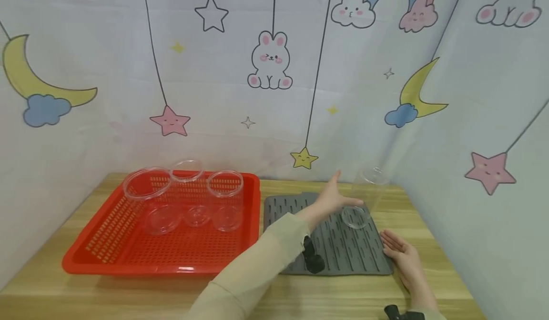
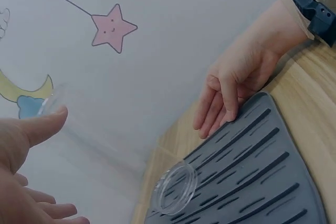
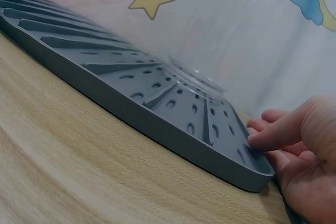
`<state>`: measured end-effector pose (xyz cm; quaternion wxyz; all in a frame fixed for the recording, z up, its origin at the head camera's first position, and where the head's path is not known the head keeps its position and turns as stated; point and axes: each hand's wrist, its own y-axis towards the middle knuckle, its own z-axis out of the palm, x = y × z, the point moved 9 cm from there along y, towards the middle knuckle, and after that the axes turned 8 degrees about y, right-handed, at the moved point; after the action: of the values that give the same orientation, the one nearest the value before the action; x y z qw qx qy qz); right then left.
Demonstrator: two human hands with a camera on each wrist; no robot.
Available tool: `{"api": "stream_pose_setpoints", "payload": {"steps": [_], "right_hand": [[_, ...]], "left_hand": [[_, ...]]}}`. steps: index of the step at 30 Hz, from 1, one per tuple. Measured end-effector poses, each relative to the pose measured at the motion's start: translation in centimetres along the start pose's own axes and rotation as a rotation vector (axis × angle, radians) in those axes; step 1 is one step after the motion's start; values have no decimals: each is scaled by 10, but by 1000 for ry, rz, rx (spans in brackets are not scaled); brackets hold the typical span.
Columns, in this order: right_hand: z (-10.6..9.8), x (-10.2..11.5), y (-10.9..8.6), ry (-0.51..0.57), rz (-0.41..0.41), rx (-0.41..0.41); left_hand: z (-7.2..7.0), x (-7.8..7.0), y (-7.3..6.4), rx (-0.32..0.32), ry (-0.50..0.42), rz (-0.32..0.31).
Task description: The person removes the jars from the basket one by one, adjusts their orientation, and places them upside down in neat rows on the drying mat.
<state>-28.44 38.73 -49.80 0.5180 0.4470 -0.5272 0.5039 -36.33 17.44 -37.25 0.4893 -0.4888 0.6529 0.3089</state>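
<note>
While standing on the gray mat (image 1: pixel 351 248), clear cup (image 1: pixel 371 194): seemingly upright, toward far right corner.
Left hand (image 1: pixel 332 201): spread beside cup; whether touching, cannot tell.
Right hand (image 1: pixel 405 258): fingers loosely extended at mat's right edge.
Red basket (image 1: pixel 184 269): holding three more cups (image 1: pixel 226 201).
Step in hand: probably placing cup.
Next move: likely calling for withdrawing left hand without tipping cup.

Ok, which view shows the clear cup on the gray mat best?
The head view: the clear cup shows there from bottom to top on the gray mat. Left wrist shows mostly its lower ring; right wrist, that ring and faint glints above.
</note>
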Motion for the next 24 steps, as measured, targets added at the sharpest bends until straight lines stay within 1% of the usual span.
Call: {"api": "stream_pose_setpoints", "payload": {"steps": [2,4,8,12,13,16,18,19,22,24], "right_hand": [[-1,-1,1,7,8,-6],[0,-1,1,2,13,-3],[1,-1,1,6,6,11],[-1,2,0,8,-27,17],[-2,3,0,10,-36,15],[-2,3,2,13,-49,12],[-2,2,4,-1,-39,16],[-1,0,5,-6,-31,15],[-1,-3,6,-24,-3,11],[-1,-5,5,-33,7,4]], "left_hand": [[-9,-2,-7,11,-11,0],[-20,-4,-15,25,-41,4],[-43,-2,-33,40,-102,19],[-64,0,-53,32,-106,61],[-70,0,-58,26,-103,81],[-92,1,-73,-11,-80,125],[-110,2,-85,-52,-63,144],[-120,2,-92,-84,-46,161],[-152,1,-111,-176,-29,171],[-173,-1,-123,-237,-11,190]]}}
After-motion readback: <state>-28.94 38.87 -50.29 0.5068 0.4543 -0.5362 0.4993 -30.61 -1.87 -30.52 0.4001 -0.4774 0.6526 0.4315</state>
